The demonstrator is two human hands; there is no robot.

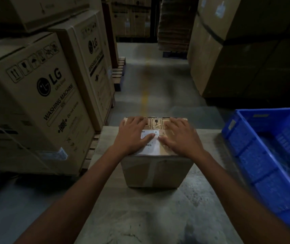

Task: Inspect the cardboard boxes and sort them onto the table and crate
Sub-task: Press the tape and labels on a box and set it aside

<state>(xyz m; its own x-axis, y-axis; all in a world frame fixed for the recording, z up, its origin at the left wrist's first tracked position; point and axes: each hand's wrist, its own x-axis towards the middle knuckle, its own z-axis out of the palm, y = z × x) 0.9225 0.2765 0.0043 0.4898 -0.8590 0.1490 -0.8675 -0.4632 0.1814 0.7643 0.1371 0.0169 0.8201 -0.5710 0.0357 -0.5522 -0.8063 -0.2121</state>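
A small taped cardboard box (156, 170) stands on the grey table (140, 213), near its far edge. A white label and printed handling symbols show on its top. My left hand (133, 136) lies flat on the left half of the top, fingers spread. On the right half, my right hand (181, 138) lies flat in the same way. The two thumbs nearly meet over the label. A blue plastic crate (271, 155) stands at the table's right side, and nothing shows inside it.
Large washing-machine cartons (40, 103) are stacked on wooden pallets to the left. More big cartons (243, 55) rise on the right. A concrete aisle with a yellow line (145, 95) runs ahead between them. The light is dim.
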